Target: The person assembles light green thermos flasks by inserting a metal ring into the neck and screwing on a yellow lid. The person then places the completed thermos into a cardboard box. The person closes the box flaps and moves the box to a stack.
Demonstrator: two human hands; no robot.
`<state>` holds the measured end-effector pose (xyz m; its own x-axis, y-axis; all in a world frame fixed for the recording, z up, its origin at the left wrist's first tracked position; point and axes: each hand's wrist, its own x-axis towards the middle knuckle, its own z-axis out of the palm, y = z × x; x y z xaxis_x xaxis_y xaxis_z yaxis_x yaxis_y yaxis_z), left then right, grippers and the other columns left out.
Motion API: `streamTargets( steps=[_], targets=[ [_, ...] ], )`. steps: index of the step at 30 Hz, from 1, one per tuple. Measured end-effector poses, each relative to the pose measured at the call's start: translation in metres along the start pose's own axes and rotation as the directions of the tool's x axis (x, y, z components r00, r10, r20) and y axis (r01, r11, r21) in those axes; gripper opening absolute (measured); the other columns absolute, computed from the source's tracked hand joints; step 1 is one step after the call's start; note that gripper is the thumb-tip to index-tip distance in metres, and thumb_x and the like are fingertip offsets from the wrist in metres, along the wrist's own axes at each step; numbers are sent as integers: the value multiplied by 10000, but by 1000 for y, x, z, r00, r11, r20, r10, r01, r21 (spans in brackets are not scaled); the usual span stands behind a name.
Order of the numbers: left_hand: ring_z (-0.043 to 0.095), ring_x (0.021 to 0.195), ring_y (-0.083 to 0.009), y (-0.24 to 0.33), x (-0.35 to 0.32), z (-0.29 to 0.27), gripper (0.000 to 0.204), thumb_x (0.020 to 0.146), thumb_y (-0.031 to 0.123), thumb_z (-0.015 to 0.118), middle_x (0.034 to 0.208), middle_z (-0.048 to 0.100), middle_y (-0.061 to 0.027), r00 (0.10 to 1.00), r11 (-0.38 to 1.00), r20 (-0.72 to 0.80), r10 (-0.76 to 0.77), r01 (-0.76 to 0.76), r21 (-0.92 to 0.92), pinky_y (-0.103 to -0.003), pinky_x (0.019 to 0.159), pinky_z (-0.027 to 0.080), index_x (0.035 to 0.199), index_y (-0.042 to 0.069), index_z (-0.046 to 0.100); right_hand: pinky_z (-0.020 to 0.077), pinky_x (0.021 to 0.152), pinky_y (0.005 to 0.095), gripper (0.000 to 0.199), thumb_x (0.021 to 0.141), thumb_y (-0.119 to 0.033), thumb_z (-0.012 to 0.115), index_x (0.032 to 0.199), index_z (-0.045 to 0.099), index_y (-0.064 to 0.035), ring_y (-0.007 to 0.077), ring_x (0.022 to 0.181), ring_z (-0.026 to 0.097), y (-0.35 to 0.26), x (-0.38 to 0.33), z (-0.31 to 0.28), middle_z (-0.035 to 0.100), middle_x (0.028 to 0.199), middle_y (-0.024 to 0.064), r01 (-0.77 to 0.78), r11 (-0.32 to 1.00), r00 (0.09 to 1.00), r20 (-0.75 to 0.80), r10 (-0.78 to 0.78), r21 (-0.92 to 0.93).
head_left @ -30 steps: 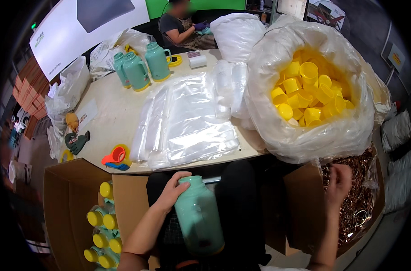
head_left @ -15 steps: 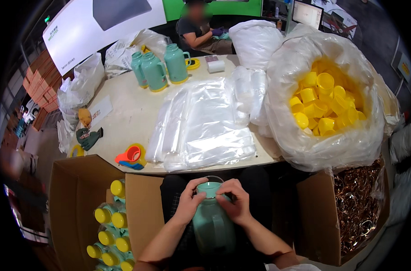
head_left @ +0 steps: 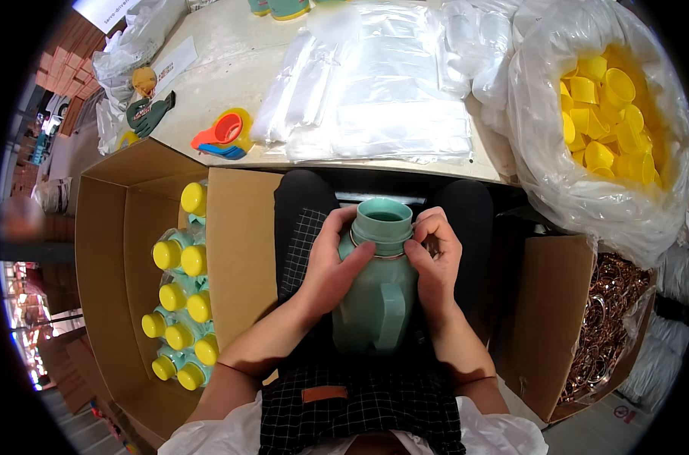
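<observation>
Fingers (head_left: pixel 357 262) of the left hand (head_left: pixel 331 265) and of the right hand (head_left: pixel 435 262) curl tight about the neck of a green flask (head_left: pixel 378 292), which stands open-mouthed in the lap just near the table (head_left: pixel 223 68) edge. Little room either side: a box (head_left: pixel 113 250) at left, packed with yellow-capped flasks (head_left: pixel 181 299), and a box (head_left: pixel 553 318) at right holding copper rings (head_left: pixel 610 318). Far right, a bag (head_left: pixel 579 182) brims with yellow caps (head_left: pixel 606 114). Clear sleeves (head_left: pixel 382 98) lie on the table.
</observation>
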<state>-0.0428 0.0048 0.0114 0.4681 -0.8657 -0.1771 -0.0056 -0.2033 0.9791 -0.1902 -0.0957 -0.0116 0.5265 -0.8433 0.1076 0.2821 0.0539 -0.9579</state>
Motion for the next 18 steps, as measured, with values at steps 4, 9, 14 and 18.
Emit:
streamTargets(
  steps=[4,9,14,18],
  targets=[
    [549,1220,-244,10,0,2,506,890,162,643,1283,588,-140,999,999,23,-35,35,23,-361,1060,408,1346,10,487,364,892,262,105,795,-2,567,843,489,-54,140,938,445,3,-1,-4,471,980,45,1,991,1000,-2,-1,-136],
    [508,1285,-253,13,-3,3,493,910,180,535,1341,556,-162,993,986,8,-120,120,-111,-365,1091,380,1364,1,466,395,864,271,136,843,-90,493,966,463,-43,148,917,455,1,1,3,489,984,55,-311,936,947,-31,320,163],
    [515,1261,-247,0,1,1,459,893,125,465,1343,547,-152,993,895,85,-80,109,-432,-354,1084,384,1334,1,479,450,784,257,197,844,-36,476,1039,485,-67,134,894,522,2,13,-8,531,957,40,-509,850,860,57,507,133],
    [563,1155,-186,8,-1,-6,359,930,46,428,1250,580,-120,971,817,192,-145,227,-530,-322,998,455,1278,21,513,473,764,239,205,883,-43,492,1084,508,-77,122,872,580,2,14,-10,580,979,32,-593,707,805,256,535,387]
  ],
)
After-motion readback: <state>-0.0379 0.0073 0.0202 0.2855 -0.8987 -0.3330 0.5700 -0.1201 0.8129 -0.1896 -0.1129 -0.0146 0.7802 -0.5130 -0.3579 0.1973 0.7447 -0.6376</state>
